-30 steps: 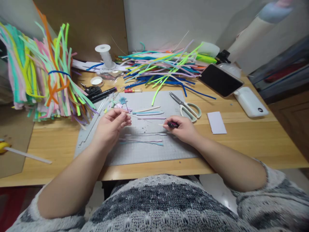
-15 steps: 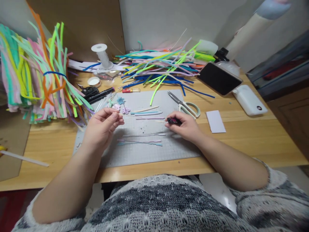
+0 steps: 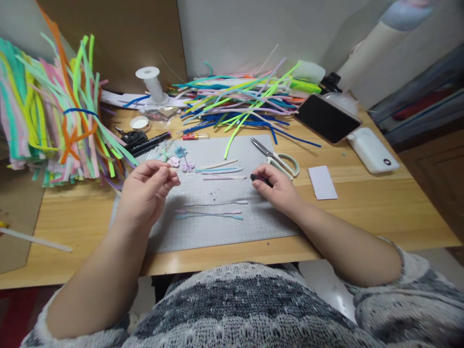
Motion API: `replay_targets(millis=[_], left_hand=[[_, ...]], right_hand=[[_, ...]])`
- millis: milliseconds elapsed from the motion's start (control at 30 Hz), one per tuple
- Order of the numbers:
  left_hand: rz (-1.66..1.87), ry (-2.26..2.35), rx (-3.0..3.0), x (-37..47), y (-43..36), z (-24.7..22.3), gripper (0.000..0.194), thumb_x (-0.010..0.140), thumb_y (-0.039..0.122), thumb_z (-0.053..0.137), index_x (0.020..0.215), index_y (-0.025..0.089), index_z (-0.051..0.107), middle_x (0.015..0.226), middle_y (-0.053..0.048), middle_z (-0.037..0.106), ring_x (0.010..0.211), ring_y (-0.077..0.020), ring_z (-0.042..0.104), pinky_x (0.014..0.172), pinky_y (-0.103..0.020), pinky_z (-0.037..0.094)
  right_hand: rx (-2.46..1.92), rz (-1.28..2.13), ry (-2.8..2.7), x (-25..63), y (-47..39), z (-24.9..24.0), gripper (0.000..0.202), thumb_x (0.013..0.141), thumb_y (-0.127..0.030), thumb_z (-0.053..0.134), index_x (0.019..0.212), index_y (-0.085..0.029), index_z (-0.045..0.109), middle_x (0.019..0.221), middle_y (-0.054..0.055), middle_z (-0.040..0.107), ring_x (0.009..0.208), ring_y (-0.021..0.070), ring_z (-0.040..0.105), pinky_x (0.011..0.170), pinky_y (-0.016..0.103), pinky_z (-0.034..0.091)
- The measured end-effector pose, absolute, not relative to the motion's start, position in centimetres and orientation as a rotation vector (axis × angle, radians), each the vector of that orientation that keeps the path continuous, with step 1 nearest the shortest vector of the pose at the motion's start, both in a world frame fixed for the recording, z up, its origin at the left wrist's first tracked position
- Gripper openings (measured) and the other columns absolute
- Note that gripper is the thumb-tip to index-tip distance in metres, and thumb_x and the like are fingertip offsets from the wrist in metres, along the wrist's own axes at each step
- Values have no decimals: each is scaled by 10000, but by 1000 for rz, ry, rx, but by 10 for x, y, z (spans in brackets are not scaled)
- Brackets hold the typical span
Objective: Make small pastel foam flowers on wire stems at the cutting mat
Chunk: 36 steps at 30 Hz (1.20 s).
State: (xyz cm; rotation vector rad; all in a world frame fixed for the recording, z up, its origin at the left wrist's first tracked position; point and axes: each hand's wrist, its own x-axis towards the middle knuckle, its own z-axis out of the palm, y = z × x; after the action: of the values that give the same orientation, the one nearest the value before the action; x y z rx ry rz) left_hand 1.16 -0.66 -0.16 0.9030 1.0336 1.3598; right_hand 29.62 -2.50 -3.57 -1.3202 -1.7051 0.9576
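My left hand (image 3: 147, 191) pinches a thin pale pipe cleaner (image 3: 176, 169) between thumb and fingertips, above the left part of the grey cutting mat (image 3: 203, 237). Closed around a small black object with a hint of pink (image 3: 261, 181), my right hand (image 3: 277, 188) hovers over the mat's right side; most of that object is hidden by the fingers. Between the hands lie trimmed pipe cleaners, among them a blue one (image 3: 219, 169). Nearer me are a white one (image 3: 217, 203) and a light blue one (image 3: 224, 217). Small pastel flowers (image 3: 188, 166) rest just beyond my left fingers.
Scissors (image 3: 273, 157) lie beyond my right hand, near a white card (image 3: 322, 182). A phone (image 3: 328, 118) and a white power bank (image 3: 373, 151) are at right. Loose pipe cleaners (image 3: 239, 101) pile at the back, beside a wire spool (image 3: 154, 84); a big bundle (image 3: 54, 111) stands left.
The pale pipe cleaner stretched from my left hand to the right one; now its far end is away from the right hand. My left hand has shifted slightly left.
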Motion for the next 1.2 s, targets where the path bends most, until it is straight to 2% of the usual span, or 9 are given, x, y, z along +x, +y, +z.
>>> replay_targets(millis=[100, 333, 467, 733, 933, 1200], left_hand=[[1368, 1032, 920, 10, -6, -1, 161, 676, 274, 802, 749, 205, 676, 681, 22, 657, 654, -75, 627, 639, -173, 552], [1359, 1060, 917, 10, -7, 1, 162, 662, 294, 812, 735, 229, 683, 686, 23, 649, 661, -84, 617, 644, -190, 549], [1349, 1050, 922, 9, -8, 1, 160, 664, 297, 813, 738, 235, 686, 689, 25, 651, 664, -85, 616, 644, -195, 546], [1359, 1028, 923, 9, -7, 0, 166, 661, 289, 809, 743, 222, 682, 681, 23, 654, 657, -83, 618, 636, -178, 546], [1355, 1032, 920, 10, -7, 1, 158, 663, 287, 808, 737, 229, 681, 678, 25, 655, 653, -82, 616, 634, -179, 547], [1354, 1010, 927, 9, -9, 0, 146, 682, 287, 803, 750, 231, 685, 690, 25, 654, 663, -81, 617, 645, -184, 545]], right_hand=[[-1367, 936, -1717, 294, -26, -37, 212, 799, -390, 628, 792, -210, 515, 707, -12, 536, 669, 140, 478, 639, 286, 378], [-1406, 849, -1685, 294, -31, -42, 253, 797, -345, 626, 902, -245, 419, 716, -45, 461, 637, 127, 449, 639, 286, 371], [-1365, 810, -1705, 295, -32, -45, 254, 805, -322, 602, 901, -253, 376, 768, -32, 487, 674, 139, 481, 670, 304, 390], [-1361, 842, -1677, 295, -32, -44, 287, 805, -354, 612, 911, -256, 364, 756, -36, 461, 652, 134, 460, 647, 302, 387], [-1366, 790, -1714, 295, -34, -41, 241, 801, -294, 591, 845, -249, 359, 746, -32, 465, 664, 135, 449, 656, 306, 377], [-1415, 826, -1733, 294, -36, -43, 265, 788, -340, 615, 859, -252, 376, 725, -36, 482, 637, 137, 458, 627, 300, 372]])
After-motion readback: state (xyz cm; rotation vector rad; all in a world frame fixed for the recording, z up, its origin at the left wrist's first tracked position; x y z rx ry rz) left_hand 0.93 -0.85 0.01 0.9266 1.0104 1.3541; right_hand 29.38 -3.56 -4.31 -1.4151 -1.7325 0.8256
